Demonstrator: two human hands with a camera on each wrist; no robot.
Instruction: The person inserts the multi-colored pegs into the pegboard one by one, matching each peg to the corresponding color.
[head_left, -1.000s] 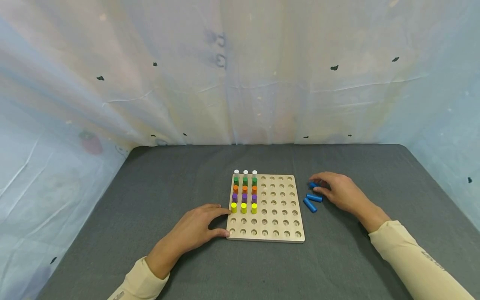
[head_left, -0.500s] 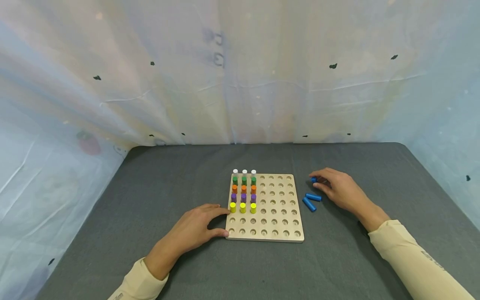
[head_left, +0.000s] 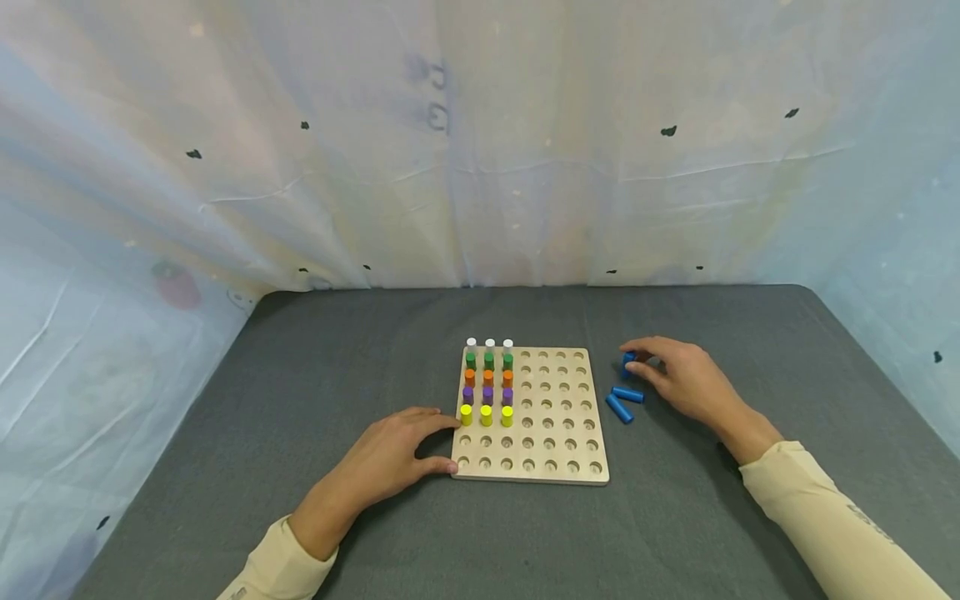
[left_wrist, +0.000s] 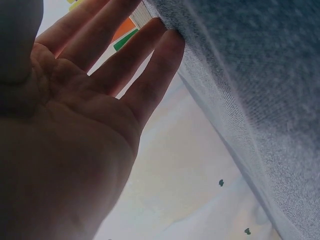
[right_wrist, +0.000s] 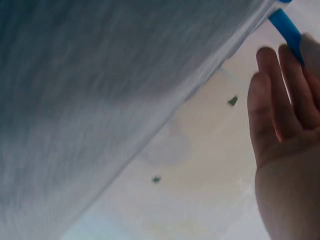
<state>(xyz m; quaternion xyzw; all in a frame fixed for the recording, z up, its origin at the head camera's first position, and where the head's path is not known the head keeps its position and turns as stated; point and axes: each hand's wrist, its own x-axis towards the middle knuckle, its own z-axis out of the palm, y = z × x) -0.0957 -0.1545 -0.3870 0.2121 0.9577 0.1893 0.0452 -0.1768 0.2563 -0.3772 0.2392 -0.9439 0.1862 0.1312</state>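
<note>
My right hand (head_left: pixel 686 379) pinches a blue peg (head_left: pixel 627 363) upright between thumb and fingertips, just right of the wooden pegboard (head_left: pixel 558 474). In the right wrist view the blue peg (right_wrist: pixel 286 29) sticks out past the fingers. Two more blue pegs, one lying crosswise (head_left: pixel 627 395) and one slanted (head_left: pixel 618 409), rest on the cloth below that hand. My left hand (head_left: pixel 386 454) touches the board's left edge with extended fingers and thumb. Rows of white (head_left: pixel 490 344), green (head_left: pixel 489 362), orange (head_left: pixel 488 378), purple (head_left: pixel 487 395) and yellow pegs (head_left: pixel 486 416) stand in the board's left columns.
A dark grey cloth (head_left: pixel 360 358) covers the table under everything. Pale plastic sheeting (head_left: pixel 525 167) hangs behind the table's far edge and along both sides. The board's right columns and two front rows show bare holes.
The blue peg in my right hand has come up off the cloth and turned from lying to upright. My left hand stays at the board's edge.
</note>
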